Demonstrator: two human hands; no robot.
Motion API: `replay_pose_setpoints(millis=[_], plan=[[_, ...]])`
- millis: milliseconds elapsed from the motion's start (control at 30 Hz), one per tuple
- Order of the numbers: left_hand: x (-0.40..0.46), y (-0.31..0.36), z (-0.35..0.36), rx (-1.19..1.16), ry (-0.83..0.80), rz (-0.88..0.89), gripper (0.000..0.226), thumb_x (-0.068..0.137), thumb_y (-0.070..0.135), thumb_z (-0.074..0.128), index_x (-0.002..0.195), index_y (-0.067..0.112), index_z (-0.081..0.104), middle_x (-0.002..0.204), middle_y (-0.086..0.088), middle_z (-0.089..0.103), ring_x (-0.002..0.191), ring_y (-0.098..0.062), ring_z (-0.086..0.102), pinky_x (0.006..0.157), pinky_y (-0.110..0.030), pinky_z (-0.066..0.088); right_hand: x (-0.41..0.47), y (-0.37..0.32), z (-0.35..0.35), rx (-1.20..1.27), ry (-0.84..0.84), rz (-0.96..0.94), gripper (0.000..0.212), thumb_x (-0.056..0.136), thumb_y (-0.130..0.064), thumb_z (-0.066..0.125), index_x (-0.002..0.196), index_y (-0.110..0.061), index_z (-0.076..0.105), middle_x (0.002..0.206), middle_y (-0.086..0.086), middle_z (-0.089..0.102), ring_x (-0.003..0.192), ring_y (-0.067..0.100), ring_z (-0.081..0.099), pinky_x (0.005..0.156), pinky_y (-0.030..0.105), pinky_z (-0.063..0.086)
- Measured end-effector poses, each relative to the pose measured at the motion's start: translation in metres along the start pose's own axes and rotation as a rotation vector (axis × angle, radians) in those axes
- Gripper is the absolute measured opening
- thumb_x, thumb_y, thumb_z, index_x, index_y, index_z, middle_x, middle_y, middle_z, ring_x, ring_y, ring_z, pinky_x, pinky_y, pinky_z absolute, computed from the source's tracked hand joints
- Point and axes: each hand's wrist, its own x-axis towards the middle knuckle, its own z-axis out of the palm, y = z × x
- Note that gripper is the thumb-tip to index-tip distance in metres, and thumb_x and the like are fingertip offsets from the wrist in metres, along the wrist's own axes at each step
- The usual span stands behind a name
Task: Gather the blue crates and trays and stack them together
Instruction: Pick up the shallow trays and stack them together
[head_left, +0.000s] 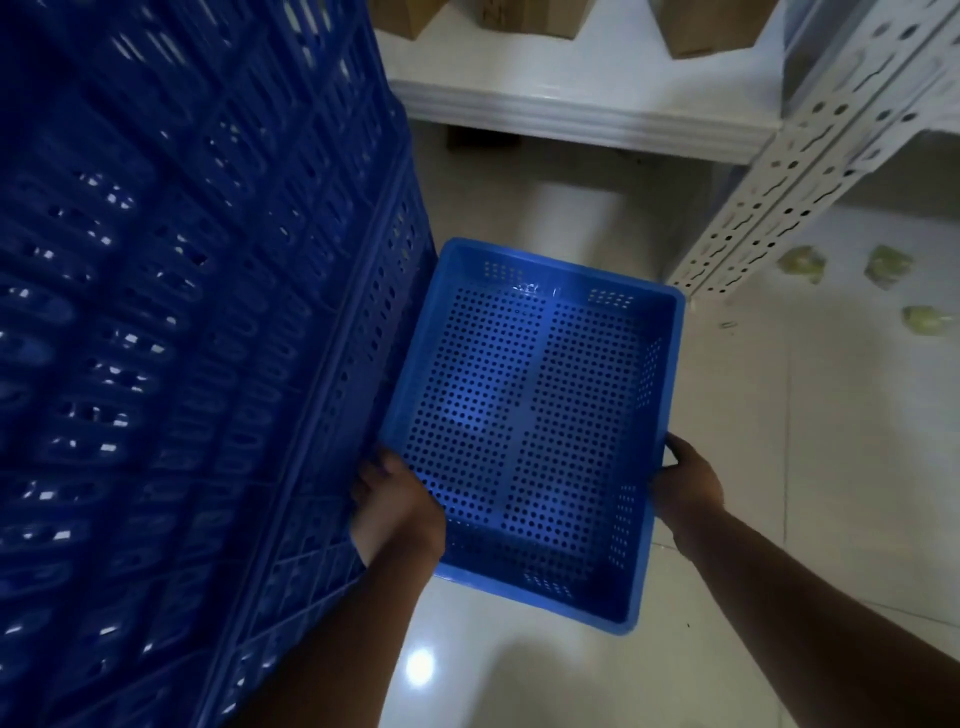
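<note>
A shallow blue perforated tray hangs level above the tiled floor, held by both hands. My left hand grips its left rim, squeezed between the tray and a tall stack of dark blue slotted crates. My right hand grips the right rim near the close corner. The tray is empty. The crate stack fills the left half of the view and touches or nearly touches the tray's left side.
A white shelf with cardboard boxes runs across the back. A white perforated metal rack post slants down at the right. Small greenish lumps lie on the glossy floor at the far right.
</note>
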Motion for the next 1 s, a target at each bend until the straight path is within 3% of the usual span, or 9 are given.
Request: replay_pose_setpoints(millis=[67, 167, 300, 400, 567, 700, 767, 1000], plan=[[0.002, -0.004, -0.003, -0.003, -0.024, 0.013, 0.068, 0.097, 0.025, 0.045, 0.151, 0.006, 0.007, 0.147, -0.017, 0.03, 0.131, -0.031, 0.04, 0.093, -0.038, 0.048, 0.0, 0.001, -0.001, -0.059, 0.034, -0.008, 0.065, 0.087, 0.006, 0.033, 0.144, -0.028, 0.038, 0.104, 0.013, 0.067, 0.049, 0.017, 0.053, 0.03, 0.02, 0.033], [0.002, -0.009, -0.004, 0.03, -0.038, 0.038, 0.067, 0.098, 0.025, 0.043, 0.152, 0.009, 0.007, 0.149, -0.015, 0.031, 0.131, -0.03, 0.042, 0.097, -0.038, 0.046, 0.002, 0.0, -0.003, -0.141, 0.09, -0.046, 0.061, 0.087, 0.001, 0.036, 0.142, -0.027, 0.041, 0.108, 0.014, 0.066, 0.049, 0.018, 0.053, 0.035, 0.022, 0.036], [-0.006, -0.013, 0.001, 0.112, 0.016, 0.087, 0.073, 0.096, 0.027, 0.043, 0.153, 0.007, 0.002, 0.146, -0.014, 0.036, 0.128, -0.027, 0.047, 0.093, -0.033, 0.049, 0.008, 0.001, -0.008, -0.199, 0.08, -0.036, 0.064, 0.09, 0.001, 0.036, 0.146, -0.03, 0.033, 0.12, 0.015, 0.065, 0.051, 0.016, 0.053, 0.033, 0.02, 0.035], [-0.015, -0.016, 0.006, 0.064, 0.026, 0.089, 0.075, 0.093, 0.026, 0.047, 0.153, 0.012, 0.005, 0.143, -0.012, 0.04, 0.125, -0.028, 0.05, 0.09, -0.034, 0.05, 0.009, 0.002, -0.015, -0.23, 0.066, -0.037, 0.063, 0.091, -0.002, 0.038, 0.147, -0.031, 0.032, 0.121, 0.015, 0.065, 0.051, 0.014, 0.053, 0.022, 0.012, 0.028], [-0.024, -0.021, 0.012, 0.047, 0.053, 0.126, 0.074, 0.092, 0.028, 0.046, 0.153, 0.013, 0.007, 0.142, -0.01, 0.041, 0.127, -0.026, 0.047, 0.091, -0.034, 0.05, 0.01, 0.004, -0.018, -0.233, 0.067, -0.032, 0.06, 0.092, -0.003, 0.04, 0.146, -0.027, 0.034, 0.121, 0.016, 0.065, 0.05, 0.013, 0.051, 0.025, 0.015, 0.03], [-0.018, -0.023, 0.008, 0.064, 0.048, 0.132, 0.073, 0.091, 0.028, 0.046, 0.153, 0.013, 0.01, 0.142, -0.009, 0.042, 0.127, -0.025, 0.048, 0.091, -0.033, 0.049, 0.01, 0.009, -0.01, -0.14, 0.09, 0.002, 0.067, 0.09, 0.007, 0.036, 0.147, -0.028, 0.033, 0.126, 0.014, 0.061, 0.052, 0.018, 0.052, 0.04, 0.027, 0.044], [-0.013, -0.022, 0.002, 0.049, 0.027, 0.101, 0.072, 0.092, 0.028, 0.047, 0.152, 0.012, 0.011, 0.143, -0.011, 0.04, 0.127, -0.028, 0.047, 0.093, -0.035, 0.048, 0.008, 0.008, -0.005, -0.088, 0.061, 0.028, 0.067, 0.09, 0.007, 0.037, 0.147, -0.029, 0.032, 0.123, 0.012, 0.061, 0.057, 0.02, 0.056, 0.059, 0.038, 0.055], [-0.017, -0.016, -0.017, -0.039, -0.085, 0.018, 0.065, 0.094, 0.028, 0.045, 0.149, 0.007, 0.018, 0.147, -0.014, 0.034, 0.127, -0.032, 0.046, 0.094, -0.041, 0.047, 0.004, 0.001, -0.001, -0.025, -0.101, 0.047, 0.07, 0.092, 0.003, 0.047, 0.15, -0.027, 0.022, 0.141, 0.015, 0.049, 0.101, 0.037, 0.063, 0.093, 0.041, 0.052]])
